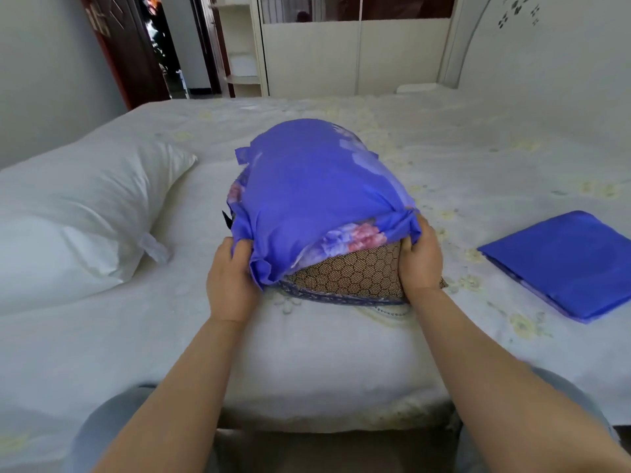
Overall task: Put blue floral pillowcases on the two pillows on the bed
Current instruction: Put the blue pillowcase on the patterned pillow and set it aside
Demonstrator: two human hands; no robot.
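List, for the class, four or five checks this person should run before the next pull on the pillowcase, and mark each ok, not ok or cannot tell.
1. Left hand grips the pillowcase opening at its corner: ok.
2. Right hand grips the opposite corner of the opening: ok.
3. Patterned pillow fully inside: not ok, its near end shows below the hem.
4. Far corners of the pillow seated in the case: cannot tell, hidden by fabric.
5. Second pillowcase ready: ok, folded on the bed to the right.
6. White pillow covered: not ok, bare on the left.
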